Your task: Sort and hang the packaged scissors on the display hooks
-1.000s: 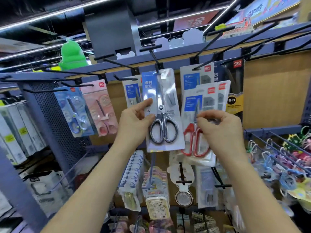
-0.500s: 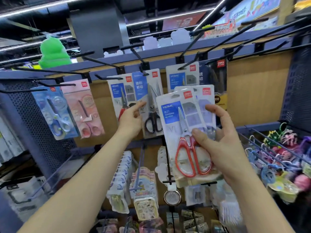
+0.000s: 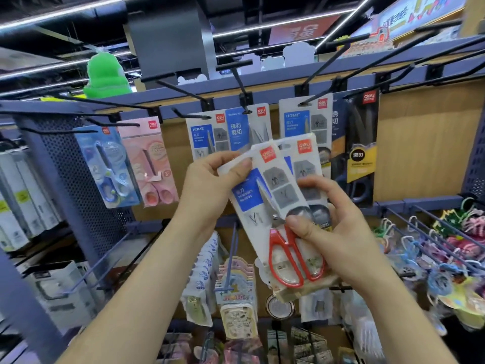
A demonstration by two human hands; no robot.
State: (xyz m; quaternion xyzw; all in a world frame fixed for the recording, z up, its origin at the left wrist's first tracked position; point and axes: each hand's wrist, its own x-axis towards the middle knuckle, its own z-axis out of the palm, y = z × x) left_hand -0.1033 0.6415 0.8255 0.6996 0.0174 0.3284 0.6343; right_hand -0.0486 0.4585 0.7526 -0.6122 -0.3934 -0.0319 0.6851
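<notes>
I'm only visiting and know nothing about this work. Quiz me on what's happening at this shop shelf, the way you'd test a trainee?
1. True or false: the left hand and the right hand both hold the front pack.
2. The pack hanging just left of the pink pack is: A black, B blue, C green.
3. Fill in: the handles of the scissors in the front pack are ___.
Key: 1 true; 2 B, the blue pack; 3 red.
</notes>
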